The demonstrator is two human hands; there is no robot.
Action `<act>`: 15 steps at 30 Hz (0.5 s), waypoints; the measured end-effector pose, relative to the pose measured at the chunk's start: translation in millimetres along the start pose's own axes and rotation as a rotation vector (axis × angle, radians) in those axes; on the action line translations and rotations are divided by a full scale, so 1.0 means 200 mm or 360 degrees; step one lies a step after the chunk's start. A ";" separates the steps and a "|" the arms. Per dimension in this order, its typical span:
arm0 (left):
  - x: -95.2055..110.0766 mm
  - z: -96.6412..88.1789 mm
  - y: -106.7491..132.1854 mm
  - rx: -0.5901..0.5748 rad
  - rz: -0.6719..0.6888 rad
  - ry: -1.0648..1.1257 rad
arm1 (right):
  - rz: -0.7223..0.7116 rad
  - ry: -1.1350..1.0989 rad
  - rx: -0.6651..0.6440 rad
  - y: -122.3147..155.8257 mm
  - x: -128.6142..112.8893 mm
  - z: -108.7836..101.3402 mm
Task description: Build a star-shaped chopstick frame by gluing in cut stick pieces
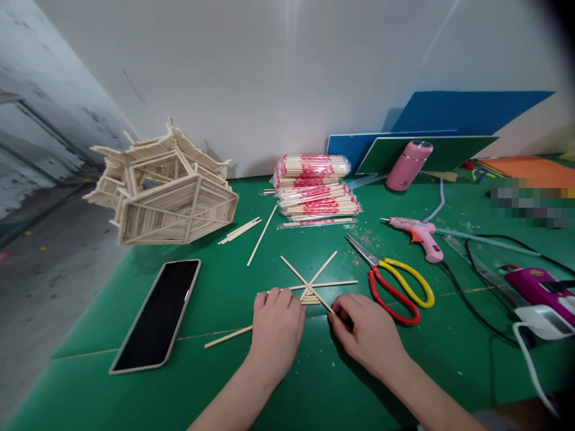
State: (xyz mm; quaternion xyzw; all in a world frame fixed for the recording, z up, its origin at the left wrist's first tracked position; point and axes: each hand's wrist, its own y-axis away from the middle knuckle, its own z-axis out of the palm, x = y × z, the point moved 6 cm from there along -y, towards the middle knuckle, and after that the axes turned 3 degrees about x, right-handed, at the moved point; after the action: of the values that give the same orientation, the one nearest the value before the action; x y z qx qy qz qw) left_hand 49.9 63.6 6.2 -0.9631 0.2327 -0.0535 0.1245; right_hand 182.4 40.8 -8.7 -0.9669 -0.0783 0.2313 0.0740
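Several thin wooden sticks (314, 280) lie crossed in a star shape on the green table (224, 287). My left hand (276, 326) rests on the table with its fingers curled down over the near-left end of the sticks. My right hand (363, 332) pinches the near end of one diagonal stick (305, 282) between thumb and fingers. Another long stick (227, 337) runs under my left hand toward the left.
A black phone (157, 314) lies at left. A model house of sticks (168, 191) stands at the back left. Packs of chopsticks (314, 185), red-and-yellow scissors (395, 284), a pink glue gun (417, 233), a pink bottle (408, 164), cables and coloured boards occupy the back and right.
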 end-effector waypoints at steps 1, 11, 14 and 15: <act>-0.02 -0.02 0.01 0.0006 -0.0002 0.0005 | 0.0000 0.0001 0.0003 0.00 0.00 0.00; -0.38 -0.14 0.25 -0.0069 -0.0058 0.0026 | 0.0000 0.0018 0.0045 0.00 0.01 0.00; -0.41 -0.13 0.28 -0.0093 -0.0056 0.0026 | 0.0001 0.0026 0.0045 0.00 0.00 0.00; -0.41 -0.13 0.29 -0.0109 -0.0050 0.0028 | 0.0004 0.0031 0.0046 0.00 0.00 0.00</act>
State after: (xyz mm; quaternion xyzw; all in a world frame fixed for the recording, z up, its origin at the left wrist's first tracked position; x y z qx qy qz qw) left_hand -51.5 46.1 11.6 -0.9698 0.2203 -0.0561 0.0887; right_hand 182.9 40.1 -9.0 -0.9681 -0.0730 0.2230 0.0883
